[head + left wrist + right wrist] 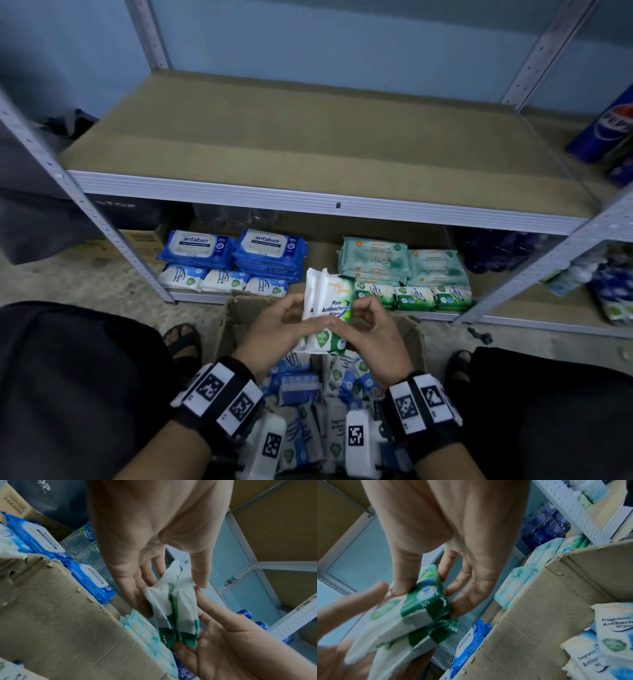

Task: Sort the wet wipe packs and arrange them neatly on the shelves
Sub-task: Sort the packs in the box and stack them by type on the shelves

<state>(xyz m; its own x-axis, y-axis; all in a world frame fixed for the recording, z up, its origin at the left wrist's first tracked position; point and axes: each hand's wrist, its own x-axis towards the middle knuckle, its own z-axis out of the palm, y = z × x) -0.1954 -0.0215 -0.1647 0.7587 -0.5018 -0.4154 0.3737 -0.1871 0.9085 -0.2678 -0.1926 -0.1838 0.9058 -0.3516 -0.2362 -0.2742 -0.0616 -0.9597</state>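
Item: two green packs (327, 310), face to face, over box (412, 337) | left hand (274, 323), right hand (371, 325) both pinch them | Risk: slick wrap, one pack slides into box | green row (414, 297) on low shelf (534, 313), near.

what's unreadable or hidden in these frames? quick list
- Held green packs: head view shows one label; the rear pack's front is covered by it.
- Cardboard box: head view, the hands and wrist bands cover much of its contents; pack count unknowable.
- Water bottles: head view, dark under the shelf rail; labels unreadable.
- Pepsi pack: head view, cut by the right edge.
- Left hand: right wrist view, blurred.
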